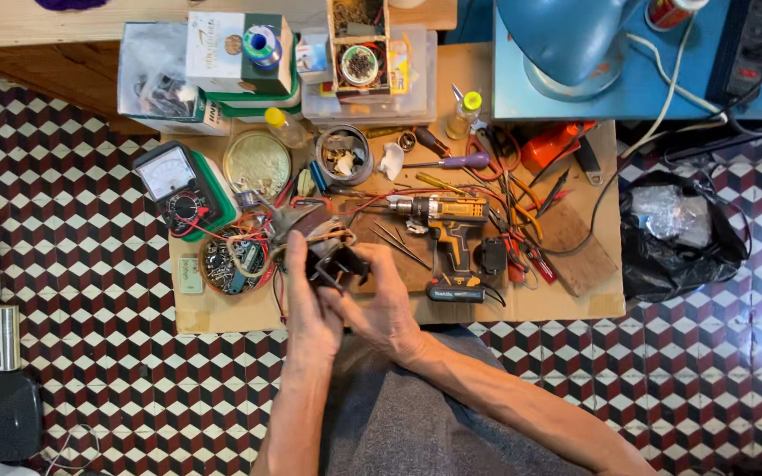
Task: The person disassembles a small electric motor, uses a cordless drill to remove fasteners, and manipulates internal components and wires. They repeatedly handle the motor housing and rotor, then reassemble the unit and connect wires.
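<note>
White-and-green rectangular carton point(238, 53) at far edge of tabletop point(222, 308), atop stacked flat boxes. Grey-white printed box point(153, 70) just left of it. Small white-blue packet point(313, 58) to right, beside clear plastic container point(416, 88) with yellow label point(399, 66). Round white meter dial face point(166, 174) at left. Black plastic bag point(681, 234) on floor, right.

Left hand point(306, 304) and right hand point(381, 308) gripping a small dark wired part point(332, 260) over the counter's point(222, 313) near edge, cordless drill point(447, 234) just right, analogue multimeter point(178, 187) near left edge, blue lamp point(566, 44) beyond far edge.
</note>
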